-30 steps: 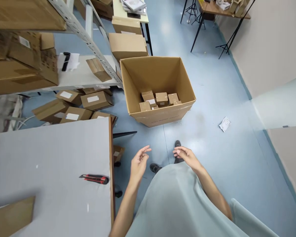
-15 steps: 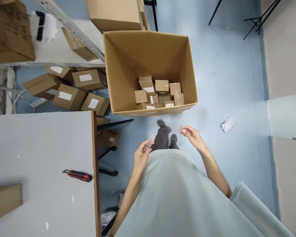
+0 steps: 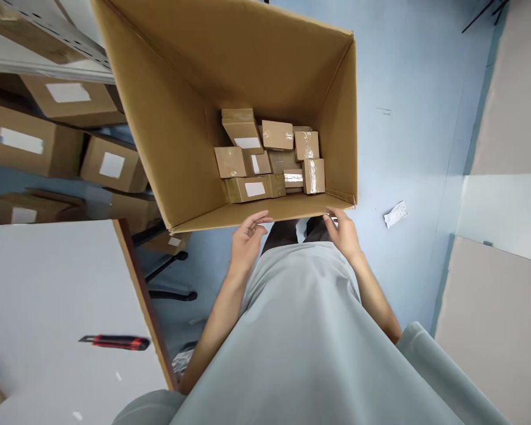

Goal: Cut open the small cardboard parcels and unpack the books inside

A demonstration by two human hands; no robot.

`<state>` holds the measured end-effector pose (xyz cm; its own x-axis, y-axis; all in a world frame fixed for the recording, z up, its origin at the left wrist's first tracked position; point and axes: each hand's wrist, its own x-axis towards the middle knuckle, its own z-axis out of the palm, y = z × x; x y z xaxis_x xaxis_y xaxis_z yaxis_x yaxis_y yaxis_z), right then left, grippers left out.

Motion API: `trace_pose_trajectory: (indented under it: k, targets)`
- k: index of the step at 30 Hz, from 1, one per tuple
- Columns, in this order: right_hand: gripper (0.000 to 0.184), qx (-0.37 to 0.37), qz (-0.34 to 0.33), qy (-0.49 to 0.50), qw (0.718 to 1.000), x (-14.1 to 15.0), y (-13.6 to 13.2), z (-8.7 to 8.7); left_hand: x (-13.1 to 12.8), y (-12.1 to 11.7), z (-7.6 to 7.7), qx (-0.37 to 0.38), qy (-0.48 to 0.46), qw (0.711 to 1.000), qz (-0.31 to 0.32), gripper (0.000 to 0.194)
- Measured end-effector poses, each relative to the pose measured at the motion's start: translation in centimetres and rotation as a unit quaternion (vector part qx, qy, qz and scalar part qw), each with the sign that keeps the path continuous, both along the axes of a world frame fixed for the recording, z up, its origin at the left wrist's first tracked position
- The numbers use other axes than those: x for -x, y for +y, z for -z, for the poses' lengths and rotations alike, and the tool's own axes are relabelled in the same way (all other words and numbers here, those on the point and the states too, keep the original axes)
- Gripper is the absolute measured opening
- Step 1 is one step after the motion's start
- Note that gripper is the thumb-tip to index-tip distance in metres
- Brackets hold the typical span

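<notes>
A large open cardboard box (image 3: 172, 118) stands on the floor in front of me. Inside, at its bottom, lie several small cardboard boxes (image 3: 278, 136), some with white labels or shiny tape. My left hand (image 3: 248, 236) is just below the near rim, holding nothing, its fingers loosely bent and apart. By the right end of that rim is my right hand (image 3: 343, 233), also empty, with fingers apart and fingertips at the edge. Whether either hand touches the cardboard I cannot tell.
On my left, a table (image 3: 62, 277) bears a red and black box cutter (image 3: 115, 342). Labelled cartons (image 3: 39, 139) lie on the floor beneath a metal shelf (image 3: 62, 35). A crumpled white packet (image 3: 395, 214) lies on the blue floor at right, near the wall (image 3: 500, 319).
I have stepped closer to the large box, which now fills more of the view. Both hands have come up to its near rim. The table and box cutter have shifted left in view.
</notes>
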<state>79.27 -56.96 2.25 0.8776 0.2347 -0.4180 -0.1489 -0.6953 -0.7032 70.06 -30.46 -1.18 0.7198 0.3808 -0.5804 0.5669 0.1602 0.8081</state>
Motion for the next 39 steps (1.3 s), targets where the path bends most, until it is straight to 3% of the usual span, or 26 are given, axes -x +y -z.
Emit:
trace_pose_trajectory:
  k: [4,8,12,16,21,32,36,39]
  targets:
    - [0.046,0.095,-0.088,-0.033,0.991,-4.2,-0.1,5.4,-2.8,-0.9,4.4,-0.064,0.034,0.997,0.036,0.049]
    - [0.048,0.126,-0.177,-0.022,0.976,-7.7,-0.1,11.3,-5.9,-3.4,8.9,-0.172,0.047,0.979,0.100,0.039]
    - [0.048,0.132,-0.245,-0.029,0.960,-8.0,-0.3,14.3,-7.0,-6.0,11.4,-0.305,0.114,0.938,0.121,0.035]
    - [0.037,0.123,-0.328,-0.063,0.935,-7.0,-0.7,14.4,-6.4,-7.1,11.9,-0.387,0.205,0.892,0.115,0.033]
    - [0.029,0.115,-0.351,-0.079,0.926,-6.9,-0.5,14.5,-6.1,-6.9,11.8,-0.391,0.260,0.874,0.123,0.032]
    - [0.032,0.084,-0.308,-0.035,0.947,-6.1,-0.6,13.8,-6.9,-7.0,10.2,-0.324,0.358,0.851,0.206,0.036]
    - [0.033,0.102,-0.305,0.007,0.947,-6.0,-0.4,13.4,-7.6,-6.7,9.3,-0.291,0.385,0.840,0.247,0.040]
    - [0.035,0.134,-0.301,0.053,0.943,-7.1,-0.1,13.4,-8.6,-5.7,9.9,-0.244,0.399,0.830,0.303,0.039]
